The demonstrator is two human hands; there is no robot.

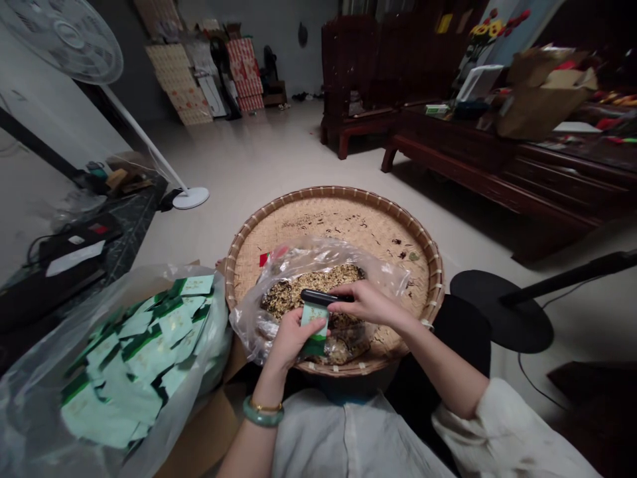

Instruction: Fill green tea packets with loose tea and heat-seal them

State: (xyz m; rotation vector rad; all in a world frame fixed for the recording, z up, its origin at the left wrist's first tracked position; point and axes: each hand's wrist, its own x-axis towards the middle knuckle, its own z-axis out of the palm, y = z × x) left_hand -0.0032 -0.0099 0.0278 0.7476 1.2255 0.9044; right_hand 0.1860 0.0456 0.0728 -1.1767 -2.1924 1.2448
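From the head camera, a person's left hand [293, 340] pinches an upright mint-green paper sachet [314, 328] as the right hand [369, 303] clasps a black cylindrical handheld tool [318, 297] across its top, above a clear plastic bag of dried flakes [313, 289] on a round woven bamboo tray [333, 192].

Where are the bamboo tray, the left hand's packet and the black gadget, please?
Bamboo tray [338, 193], head view, on its rim.
Packet [314, 325], head view, on its pale front.
Black gadget [318, 297], head view, on its middle.
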